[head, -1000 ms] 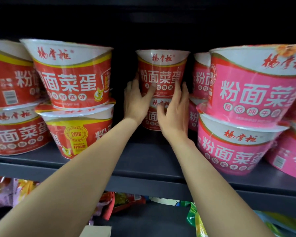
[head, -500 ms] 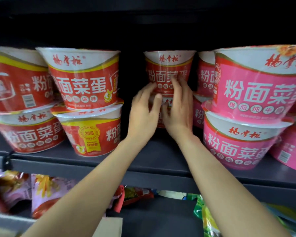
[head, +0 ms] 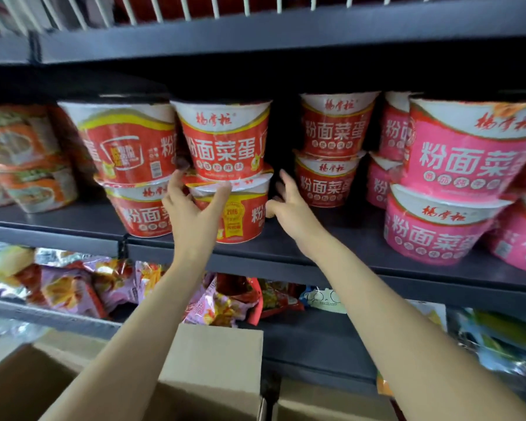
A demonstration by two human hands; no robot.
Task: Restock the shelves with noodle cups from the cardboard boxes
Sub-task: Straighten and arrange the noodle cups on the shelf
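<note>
Red noodle cups stand in stacks of two on the dark shelf (head: pixel 286 261). My left hand (head: pixel 195 208) is spread against the front stack: the thumb lies on the lid of the lower red cup (head: pixel 240 220) and the forefinger reaches the left side of the upper red cup (head: pixel 222 141). My right hand (head: pixel 289 205) is open with fingers apart, at the right side of that lower cup, in the gap before a further-back red stack (head: pixel 331 177). Neither hand closes around a cup.
Pink noodle cups (head: pixel 468 159) fill the shelf's right side, and another red stack (head: pixel 125 147) and orange packs (head: pixel 19 159) its left. Snack bags (head: pixel 73 287) lie on the shelf below. An open cardboard box (head: pixel 210 360) sits under my arms.
Both hands have left the back red stack and shifted left to the front red stack. The view has pulled back, showing the upper shelf and the cardboard box.
</note>
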